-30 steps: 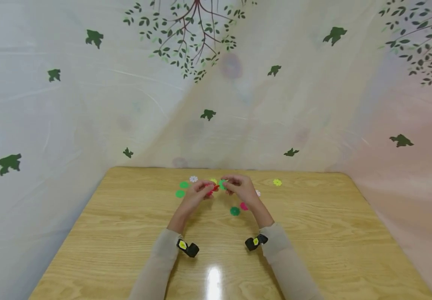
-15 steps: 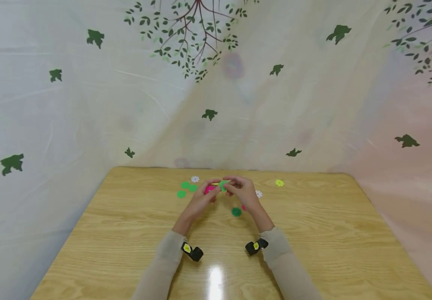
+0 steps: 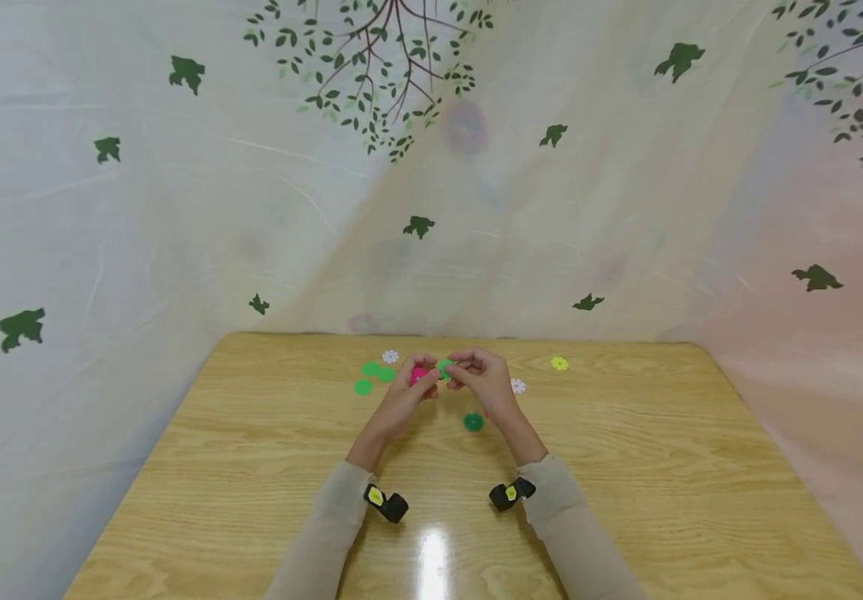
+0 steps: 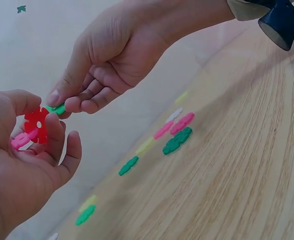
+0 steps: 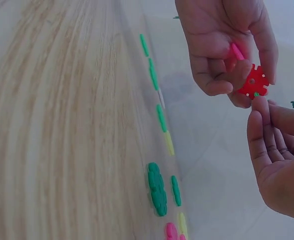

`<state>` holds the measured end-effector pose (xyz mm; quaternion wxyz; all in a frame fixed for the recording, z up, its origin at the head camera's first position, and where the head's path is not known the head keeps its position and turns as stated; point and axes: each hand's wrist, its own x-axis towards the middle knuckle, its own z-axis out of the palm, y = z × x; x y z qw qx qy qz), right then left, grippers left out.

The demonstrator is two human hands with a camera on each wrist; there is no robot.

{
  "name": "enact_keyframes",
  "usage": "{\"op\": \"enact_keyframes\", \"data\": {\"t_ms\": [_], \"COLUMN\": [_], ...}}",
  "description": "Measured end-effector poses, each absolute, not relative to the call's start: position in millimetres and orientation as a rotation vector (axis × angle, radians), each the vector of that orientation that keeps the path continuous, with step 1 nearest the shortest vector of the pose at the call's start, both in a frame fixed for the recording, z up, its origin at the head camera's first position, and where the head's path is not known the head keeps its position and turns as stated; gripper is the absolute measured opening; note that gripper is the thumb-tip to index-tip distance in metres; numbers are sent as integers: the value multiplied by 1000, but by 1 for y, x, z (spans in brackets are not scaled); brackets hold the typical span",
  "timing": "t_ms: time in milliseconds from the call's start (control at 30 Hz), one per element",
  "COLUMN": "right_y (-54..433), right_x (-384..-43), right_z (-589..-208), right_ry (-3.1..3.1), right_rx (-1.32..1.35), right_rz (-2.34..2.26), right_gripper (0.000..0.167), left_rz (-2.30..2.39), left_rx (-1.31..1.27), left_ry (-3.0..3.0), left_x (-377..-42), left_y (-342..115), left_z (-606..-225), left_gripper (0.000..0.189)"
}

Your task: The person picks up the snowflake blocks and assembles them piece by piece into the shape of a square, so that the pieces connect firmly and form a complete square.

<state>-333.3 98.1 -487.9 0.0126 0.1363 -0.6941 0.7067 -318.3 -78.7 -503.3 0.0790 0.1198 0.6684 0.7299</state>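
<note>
My left hand (image 3: 399, 402) holds a pink snowflake disc (image 3: 418, 376) joined to a red snowflake disc (image 4: 36, 126), gripping them between thumb and fingers. The red disc stands upright, its notched rim facing my right hand (image 3: 486, 387). Between right thumb and forefinger I pinch a green snowflake disc (image 3: 444, 368). In the right wrist view only a sliver of the green disc (image 5: 256, 94) shows, overlapping the lower edge of the red disc (image 5: 255, 80). Both hands are raised above the table, fingertips close together.
Loose green discs (image 3: 363, 387) and a white disc (image 3: 390, 357) lie left of the hands. A dark green disc (image 3: 473, 422) lies nearer; another white disc (image 3: 517, 386) and a yellow disc (image 3: 560, 363) lie right. Behind the wooden table (image 3: 251, 467) hangs a printed cloth (image 3: 311, 250).
My left hand has shifted right with the pink and red discs, closing the gap to the green disc. A green disc on the table has come into view left of it.
</note>
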Motion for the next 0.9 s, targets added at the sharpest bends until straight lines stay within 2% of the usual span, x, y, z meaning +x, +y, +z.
{"op": "enact_keyframes", "data": {"t_ms": [267,433,767,900], "right_y": [96,97,101,101], "right_x": [-332,-332,-331,-331], "right_z": [-486,-485,-482,-483], "right_ry": [-2149,-2140,-2145,-2124], "right_rx": [400,387,476,501], "right_rz": [2239,2294,2238,2245], "right_gripper": [23,25,26,27], "left_rz": [2230,2233,2223,2262], "left_rx": [420,369,306,300], "left_ry": [1945,1920,1930,1818], "left_x": [-318,-319,-320,-320], "left_y": [-79,-81,-84,-84], "left_z": [-501,-499,-502,-502], "left_gripper": [41,41,13,13]}}
